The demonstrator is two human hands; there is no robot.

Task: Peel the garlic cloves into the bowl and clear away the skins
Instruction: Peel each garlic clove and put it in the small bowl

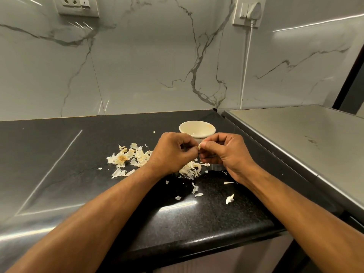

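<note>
1. Countertop [59, 154]: black, speckled, with a marble-patterned wall behind it.
2. Garlic skins [128, 156]: loose pile with a dried root base, at 9 o'clock from the hands; further flakes scattered at 6 o'clock, below the wrists.
3. Left hand [173, 152]: fingers curled, fingertips pinching the garlic clove [199, 146].
4. Garlic clove: held between both hands, above the countertop, at 6 o'clock from the bowl [197, 129].
5. Bowl: cream-coloured, upright, just behind the hands; contents cannot be determined.
6. Right hand [226, 152]: fingers curled, thumb and forefinger pinching the same clove.
7. Steel surface [295, 131]: at 3 o'clock, adjoining the countertop.
</note>
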